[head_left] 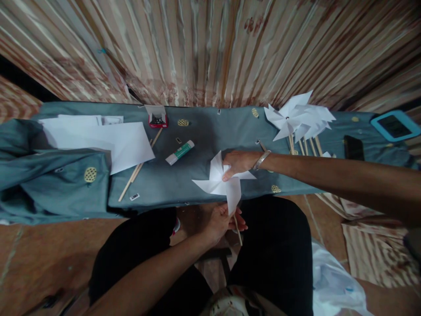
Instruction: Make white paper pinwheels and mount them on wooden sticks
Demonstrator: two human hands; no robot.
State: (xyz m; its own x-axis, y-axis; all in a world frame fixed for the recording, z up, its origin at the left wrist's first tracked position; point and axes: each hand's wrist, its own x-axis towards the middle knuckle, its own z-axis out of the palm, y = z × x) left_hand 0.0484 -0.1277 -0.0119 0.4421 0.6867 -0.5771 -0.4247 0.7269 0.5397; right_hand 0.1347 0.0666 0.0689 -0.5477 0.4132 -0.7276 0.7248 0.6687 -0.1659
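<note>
A white paper pinwheel (215, 184) lies over the front edge of the cloth-covered table, its folded blades spread. My right hand (237, 163), with a bracelet at the wrist, grips the pinwheel near its centre, thumb pressed on the paper. Just below the table edge, my left hand (221, 223) is closed around the wooden stick (238, 232), whose lower end pokes out beneath the fingers. A blade partly covers the left fingertips. The join between stick and paper is hidden.
A glue stick (180, 152), a small red box of dark pins (158, 119), loose sticks (130, 179) and white paper sheets (128, 142) lie left. Several pinwheels (296, 116), a black phone (354, 148) and a blue-framed tablet (394, 125) are at right. A curtain (210, 52) hangs behind.
</note>
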